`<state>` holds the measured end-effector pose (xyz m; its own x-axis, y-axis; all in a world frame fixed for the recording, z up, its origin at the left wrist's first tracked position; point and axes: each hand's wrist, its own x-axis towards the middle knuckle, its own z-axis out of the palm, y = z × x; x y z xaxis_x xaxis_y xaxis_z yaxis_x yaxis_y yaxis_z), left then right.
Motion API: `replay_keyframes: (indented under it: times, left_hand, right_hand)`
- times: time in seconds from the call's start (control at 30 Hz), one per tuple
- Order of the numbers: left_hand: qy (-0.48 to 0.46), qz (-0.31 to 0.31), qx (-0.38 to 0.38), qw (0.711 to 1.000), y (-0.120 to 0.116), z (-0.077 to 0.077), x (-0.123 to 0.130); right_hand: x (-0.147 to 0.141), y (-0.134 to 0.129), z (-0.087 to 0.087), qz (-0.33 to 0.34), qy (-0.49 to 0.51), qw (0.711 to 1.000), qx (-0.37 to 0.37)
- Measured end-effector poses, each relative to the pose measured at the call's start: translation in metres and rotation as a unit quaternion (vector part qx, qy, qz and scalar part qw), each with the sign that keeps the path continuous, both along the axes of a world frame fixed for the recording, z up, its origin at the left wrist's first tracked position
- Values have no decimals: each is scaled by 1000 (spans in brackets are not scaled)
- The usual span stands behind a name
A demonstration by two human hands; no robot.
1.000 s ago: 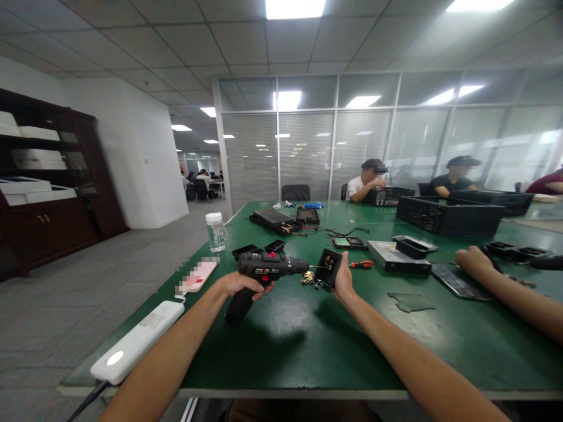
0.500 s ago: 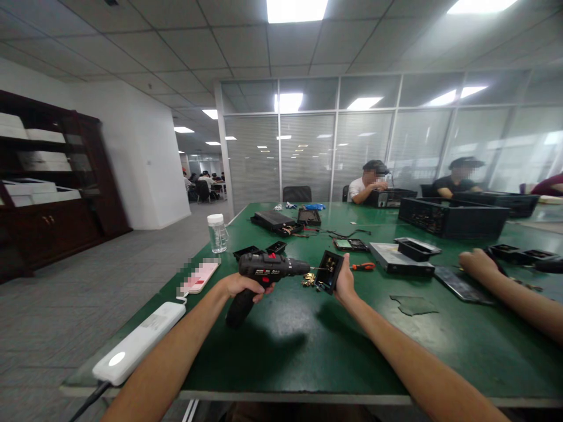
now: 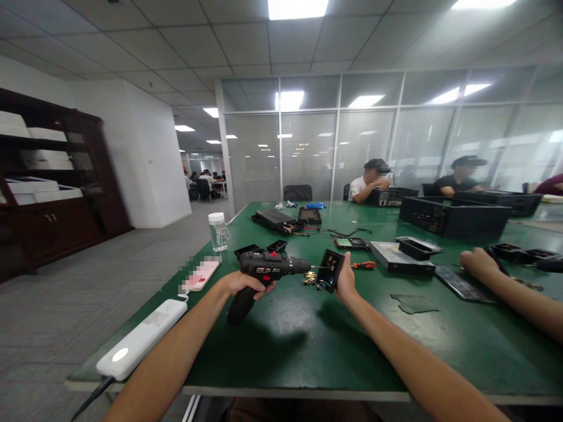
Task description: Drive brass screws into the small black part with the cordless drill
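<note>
My left hand (image 3: pixel 243 283) is wrapped round the grip of a black cordless drill (image 3: pixel 268 267), which points to the right. Its thin bit reaches the open face of a small black plastic box (image 3: pixel 336 273). That box is tilted up off the table in my right hand (image 3: pixel 346 281), fingers behind it. Brass-coloured parts show inside; whether the bit touches one, I cannot tell. Below the drill's chuck lies a small pile of brass parts (image 3: pixel 309 279). An orange-handled screwdriver (image 3: pixel 364 265) rests just beyond my right hand.
On the green table (image 3: pixel 281 357) are a white power strip (image 3: pixel 145 337), a phone (image 3: pixel 206 275), a clear bottle (image 3: pixel 217 233), a silver drive (image 3: pixel 396 258) and a dark broken sheet (image 3: pixel 414 303). A co-worker's arm (image 3: pixel 505 287) reaches in at right. Black computer cases (image 3: pixel 453 218) stand behind.
Almost nothing differs. Both hands, the drill and the black box hold the same position, with only a slight shift of the whole view.
</note>
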<state>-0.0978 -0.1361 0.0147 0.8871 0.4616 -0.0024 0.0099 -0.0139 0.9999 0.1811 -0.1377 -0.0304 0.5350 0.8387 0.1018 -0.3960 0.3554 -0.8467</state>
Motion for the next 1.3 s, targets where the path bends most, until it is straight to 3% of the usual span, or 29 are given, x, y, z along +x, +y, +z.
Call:
replay_keyframes:
  times: [0.8,1.3]
  left_hand:
    - [-8,-1,-1,1000,-2,-3,1]
    - [-4,6,-7,1000,1,-6,0]
  right_hand:
    - [5,9,-12,-24,-61,998,1]
    - [6,4,-6,-3,-70,997,12]
